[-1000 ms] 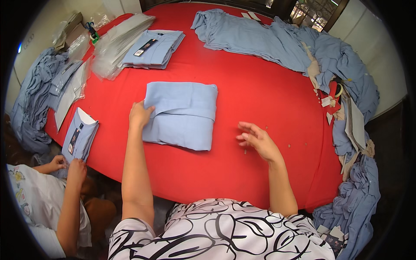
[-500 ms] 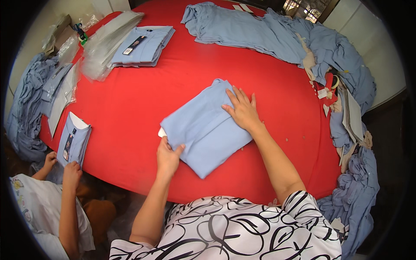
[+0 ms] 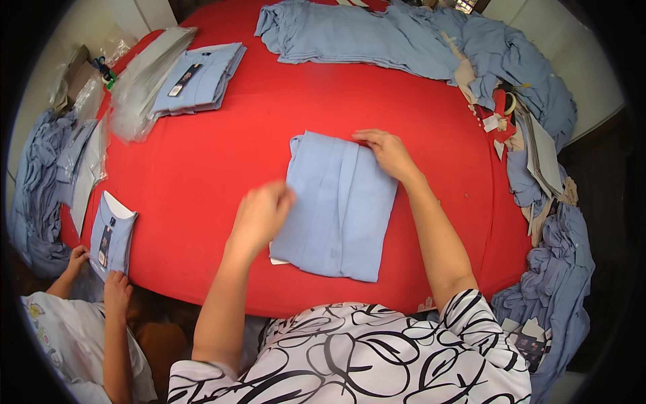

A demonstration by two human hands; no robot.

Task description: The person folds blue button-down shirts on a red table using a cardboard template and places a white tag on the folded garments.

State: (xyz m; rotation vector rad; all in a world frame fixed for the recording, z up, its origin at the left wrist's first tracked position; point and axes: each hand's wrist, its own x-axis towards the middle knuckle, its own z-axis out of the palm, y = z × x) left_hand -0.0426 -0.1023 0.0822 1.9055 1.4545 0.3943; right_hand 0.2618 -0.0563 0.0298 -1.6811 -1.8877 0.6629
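A folded light blue shirt (image 3: 333, 209) lies on the red-covered table in front of me, with a lengthwise fold line on its upper side. A bit of white (image 3: 279, 262) sticks out at its lower left corner. My right hand (image 3: 389, 153) is at the shirt's far right corner, its fingers bent together over the far edge. At the left edge is my left hand (image 3: 264, 210), smeared by motion. Its fingers look curled, but whether they hold any cloth cannot be made out.
A co-worker's hands (image 3: 101, 273) hold a folded, tagged shirt (image 3: 111, 232) at the left. Folded shirts (image 3: 205, 77) stand beside clear plastic bags (image 3: 145, 84) at the far left. Blue garments (image 3: 356, 37) line the far edge; more are heaped (image 3: 545, 276) down the right.
The folded shirt has turned so its sides run nearer to straight away from me. My left hand has moved up along its left side; my right hand has shifted to the far corner.
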